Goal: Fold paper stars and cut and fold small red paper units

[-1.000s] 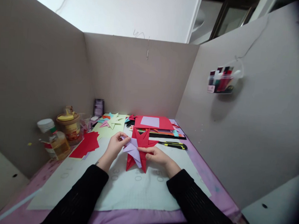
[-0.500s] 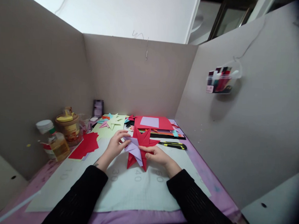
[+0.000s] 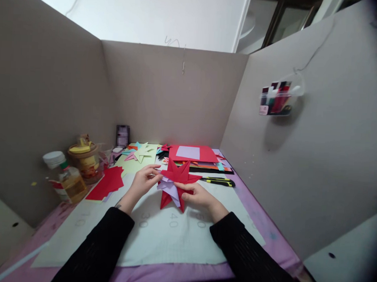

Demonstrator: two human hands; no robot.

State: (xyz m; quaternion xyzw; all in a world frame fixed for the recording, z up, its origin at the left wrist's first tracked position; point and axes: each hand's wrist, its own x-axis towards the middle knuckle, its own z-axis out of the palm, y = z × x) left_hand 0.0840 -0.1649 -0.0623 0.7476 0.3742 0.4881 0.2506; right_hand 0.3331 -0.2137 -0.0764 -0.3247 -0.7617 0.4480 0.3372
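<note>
Both hands hold a folded red paper star (image 3: 177, 177) with a lilac paper piece (image 3: 170, 187) tucked into its lower left side, just above a white cutting mat (image 3: 171, 237). My left hand (image 3: 141, 182) pinches the star's left points where red and lilac meet. My right hand (image 3: 195, 195) grips the right side from below, thumb on top. Black sleeves cover both forearms.
A yellow-black utility knife (image 3: 219, 181) lies right of the star. A red sheet stack (image 3: 192, 154) and coloured papers sit behind. Loose red papers (image 3: 108, 182), a glue bottle (image 3: 67, 179) and a jar (image 3: 84, 158) stand at left. Cardboard walls enclose the desk; a marker holder (image 3: 277, 99) hangs on the right wall.
The star has tilted flatter toward the mat, and the lilac piece has slid further under the red points. Both hands stayed on it, shifting slightly.
</note>
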